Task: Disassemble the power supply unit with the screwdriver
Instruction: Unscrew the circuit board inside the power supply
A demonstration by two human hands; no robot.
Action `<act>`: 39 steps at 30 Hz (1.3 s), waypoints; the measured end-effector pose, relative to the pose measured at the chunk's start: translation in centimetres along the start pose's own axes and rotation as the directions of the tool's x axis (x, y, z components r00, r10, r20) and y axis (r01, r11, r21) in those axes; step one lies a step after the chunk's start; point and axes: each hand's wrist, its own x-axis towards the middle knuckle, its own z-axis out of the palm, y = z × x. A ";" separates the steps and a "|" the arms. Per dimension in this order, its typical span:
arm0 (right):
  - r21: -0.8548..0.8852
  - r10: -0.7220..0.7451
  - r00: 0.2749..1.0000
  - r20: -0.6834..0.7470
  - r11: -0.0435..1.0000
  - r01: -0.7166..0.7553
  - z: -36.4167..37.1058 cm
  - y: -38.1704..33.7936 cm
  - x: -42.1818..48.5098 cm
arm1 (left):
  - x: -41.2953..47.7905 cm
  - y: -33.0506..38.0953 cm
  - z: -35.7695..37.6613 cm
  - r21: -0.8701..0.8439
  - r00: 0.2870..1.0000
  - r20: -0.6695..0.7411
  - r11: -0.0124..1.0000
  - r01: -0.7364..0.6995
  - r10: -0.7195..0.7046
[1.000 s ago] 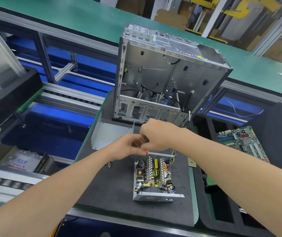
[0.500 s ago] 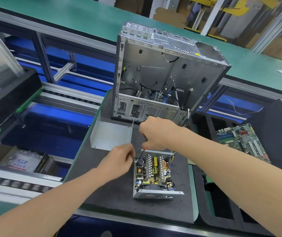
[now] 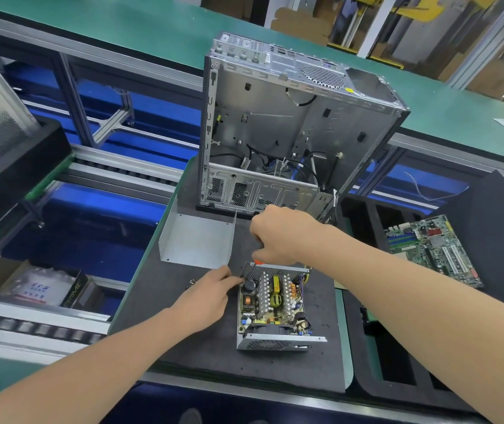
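Observation:
The power supply unit (image 3: 272, 304) sits open on the dark mat (image 3: 189, 341), its circuit board and heat sinks exposed. My right hand (image 3: 278, 234) is closed in a fist above the unit's far edge, gripping the screwdriver (image 3: 255, 262); only an orange bit of handle and the dark shaft show below the fist. The shaft points down at the unit's far left corner. My left hand (image 3: 210, 293) rests at the unit's left side, fingertips touching that same corner. The removed metal cover (image 3: 197, 240) lies just behind my left hand.
An empty computer case (image 3: 290, 123) stands upright at the back of the mat. A motherboard (image 3: 431, 249) lies in the black foam tray (image 3: 397, 362) on the right. A small screw (image 3: 192, 282) lies on the mat left of my hand. Conveyor rails run along the left.
My left hand has let go of the screwdriver tip and dropped to the unit's left far corner. My right hand has lowered the screwdriver toward that corner.

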 end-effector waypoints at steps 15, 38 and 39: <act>0.000 -0.005 1.000 -0.013 1.000 0.005 0.4 -0.1 0.7 | 0.0 -0.9 -0.5 0.066 0.998 -0.007 0.996 -0.059 0.059; -0.052 0.004 1.000 0.023 0.999 -0.003 0.1 -1.0 1.5 | 0.1 -2.7 -0.9 0.067 0.990 0.100 0.993 -0.101 0.094; -0.049 0.009 1.000 0.026 0.999 -0.008 0.1 -1.0 1.4 | 0.2 -2.7 -1.0 0.065 0.991 0.103 0.993 -0.097 0.090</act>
